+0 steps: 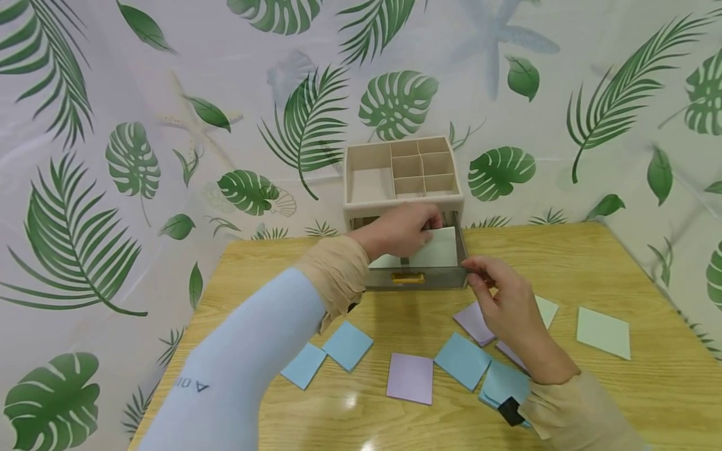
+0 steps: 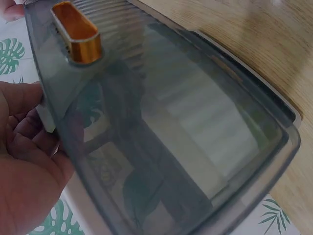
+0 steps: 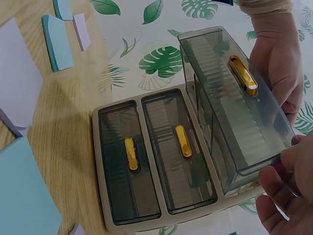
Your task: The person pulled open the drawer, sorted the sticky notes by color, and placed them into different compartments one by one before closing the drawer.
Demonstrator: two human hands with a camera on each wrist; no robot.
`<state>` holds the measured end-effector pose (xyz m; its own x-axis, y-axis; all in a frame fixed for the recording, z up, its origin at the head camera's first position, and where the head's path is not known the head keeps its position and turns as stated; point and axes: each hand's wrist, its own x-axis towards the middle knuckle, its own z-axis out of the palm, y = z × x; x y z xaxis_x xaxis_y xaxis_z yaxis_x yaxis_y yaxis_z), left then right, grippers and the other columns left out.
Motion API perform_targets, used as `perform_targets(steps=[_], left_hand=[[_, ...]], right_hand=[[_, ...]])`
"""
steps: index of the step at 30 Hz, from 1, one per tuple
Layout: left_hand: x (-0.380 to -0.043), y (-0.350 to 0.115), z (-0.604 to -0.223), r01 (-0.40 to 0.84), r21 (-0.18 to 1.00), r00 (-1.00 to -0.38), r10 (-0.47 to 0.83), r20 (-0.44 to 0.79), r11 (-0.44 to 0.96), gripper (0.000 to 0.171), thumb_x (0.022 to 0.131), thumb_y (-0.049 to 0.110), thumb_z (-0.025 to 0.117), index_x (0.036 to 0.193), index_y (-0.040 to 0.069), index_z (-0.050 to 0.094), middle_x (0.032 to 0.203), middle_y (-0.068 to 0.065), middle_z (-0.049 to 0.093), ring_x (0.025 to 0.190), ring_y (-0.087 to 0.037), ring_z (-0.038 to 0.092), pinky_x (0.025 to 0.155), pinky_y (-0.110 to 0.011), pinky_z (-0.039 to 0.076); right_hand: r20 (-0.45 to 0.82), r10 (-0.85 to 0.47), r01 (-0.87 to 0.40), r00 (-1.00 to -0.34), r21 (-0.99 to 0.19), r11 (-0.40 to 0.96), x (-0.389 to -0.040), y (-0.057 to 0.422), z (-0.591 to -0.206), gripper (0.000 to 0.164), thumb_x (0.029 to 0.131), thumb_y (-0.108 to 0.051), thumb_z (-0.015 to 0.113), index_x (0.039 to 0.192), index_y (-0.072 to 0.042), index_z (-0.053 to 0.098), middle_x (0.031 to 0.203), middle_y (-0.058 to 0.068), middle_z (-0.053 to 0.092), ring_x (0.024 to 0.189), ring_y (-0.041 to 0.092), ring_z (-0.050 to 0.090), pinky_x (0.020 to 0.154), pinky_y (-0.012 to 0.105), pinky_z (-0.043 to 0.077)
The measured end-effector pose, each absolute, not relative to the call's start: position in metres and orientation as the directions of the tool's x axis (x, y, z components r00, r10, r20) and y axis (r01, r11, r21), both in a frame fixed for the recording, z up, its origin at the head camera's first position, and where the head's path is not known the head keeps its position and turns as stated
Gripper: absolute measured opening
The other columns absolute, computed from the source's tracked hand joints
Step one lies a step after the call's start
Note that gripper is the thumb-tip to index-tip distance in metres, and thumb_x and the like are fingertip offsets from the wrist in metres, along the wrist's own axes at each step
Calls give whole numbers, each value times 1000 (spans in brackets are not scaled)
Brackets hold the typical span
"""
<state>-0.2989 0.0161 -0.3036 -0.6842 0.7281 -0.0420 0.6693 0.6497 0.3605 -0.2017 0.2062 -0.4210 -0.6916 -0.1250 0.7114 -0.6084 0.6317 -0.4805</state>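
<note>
A clear grey drawer with a gold handle is pulled out of the top of a beige desktop organizer. My left hand reaches over its front and pinches a pale green sticky note pad inside. Another pale pad lies in the left part, partly covered by my left wrist. At the front right corner, my right hand holds the drawer's edge between thumb and fingers. In the right wrist view, the left hand is behind the drawer front.
Blue pads, purple pads and green pads lie scattered on the wooden table. Two closed drawers sit below the pulled-out one. Divided compartments top the organizer. A leaf-patterned sheet hangs behind.
</note>
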Motion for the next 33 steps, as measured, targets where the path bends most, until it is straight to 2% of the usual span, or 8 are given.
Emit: perform_targets(steps=[8,15,21,24,26,28,31,33], left_hand=[[-299,23,-313,669,354,-666,738,-106,654,20,95,4,45,108,12,59,97,1,58,86,-11,52,76,-24,44],[-298,25,-317,670,316,-684,724,-89,672,23,94,6,45,108,14,62,100,2,60,87,-9,53,76,-23,45],[-298,25,-321,665,271,-701,706,-96,697,30,98,14,42,119,12,64,119,0,62,107,-12,54,87,-23,45],[-298,26,-322,686,231,-689,718,-98,690,32,99,16,40,121,11,62,123,-2,61,109,-12,53,90,-24,44],[-298,27,-323,695,223,-678,726,-113,683,31,99,16,39,105,10,69,104,-2,67,93,-11,57,82,-23,45],[-298,27,-324,703,210,-666,733,-143,680,33,100,17,38,88,9,67,84,-2,63,76,-12,53,74,-25,43],[-297,26,-327,699,199,-654,726,-210,687,34,102,20,37,80,12,62,75,0,56,72,-11,51,73,-24,42],[-296,25,-328,696,190,-649,720,-246,692,35,103,24,36,92,11,66,86,-1,62,79,-11,55,79,-25,44]], right_hand=[[714,-112,-604,-691,-485,632,-200,204,-420,23,87,5,59,106,-7,61,92,3,62,79,10,56,63,15,44],[720,-109,-607,-685,-482,631,-200,203,-420,23,87,5,59,106,-7,62,93,3,63,77,10,56,65,15,44],[717,-109,-606,-688,-485,630,-201,202,-421,23,87,5,59,106,-7,62,93,3,63,77,10,56,63,15,44],[716,-108,-604,-689,-486,632,-201,203,-421,23,87,5,59,106,-7,62,92,3,63,76,10,56,63,15,44],[715,-109,-603,-691,-486,633,-201,203,-420,23,87,5,59,106,-7,62,92,3,62,77,10,56,63,15,44],[717,-107,-603,-689,-484,634,-201,204,-420,23,87,5,60,106,-7,62,92,2,63,76,10,56,63,15,44],[724,-110,-615,-681,-483,624,-200,204,-419,24,86,6,60,106,-7,62,91,3,63,76,10,56,64,15,44],[727,-112,-620,-677,-481,620,-200,203,-419,24,86,6,60,106,-7,62,90,4,63,77,10,56,63,15,45]])
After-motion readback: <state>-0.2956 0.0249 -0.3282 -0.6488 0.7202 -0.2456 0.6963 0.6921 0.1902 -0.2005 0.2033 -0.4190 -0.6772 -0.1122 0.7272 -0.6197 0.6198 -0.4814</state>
